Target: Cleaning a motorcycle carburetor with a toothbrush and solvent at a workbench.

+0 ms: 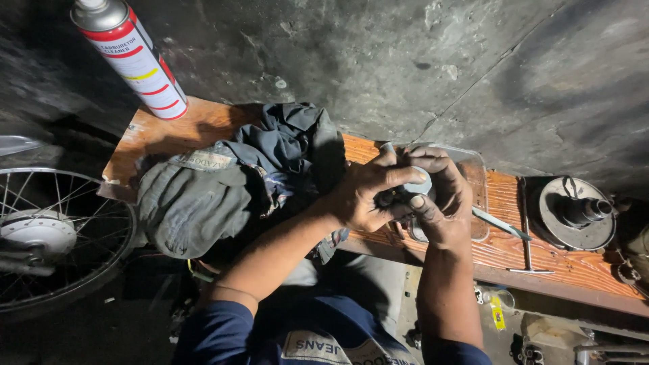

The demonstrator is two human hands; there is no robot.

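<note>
Both my hands are closed around one small dark metal part, held over a clear plastic tray on a wooden bench. My left hand grips it from the left, thumb stretched across the top. My right hand wraps it from the right, greasy fingers curled over it. Most of the part is hidden by my fingers.
A heap of grey-blue rags lies on the bench's left part. A red-and-white spray can stands behind it. A round metal hub assembly sits at the right, thin metal tools beside it. A spoked wheel is at the left.
</note>
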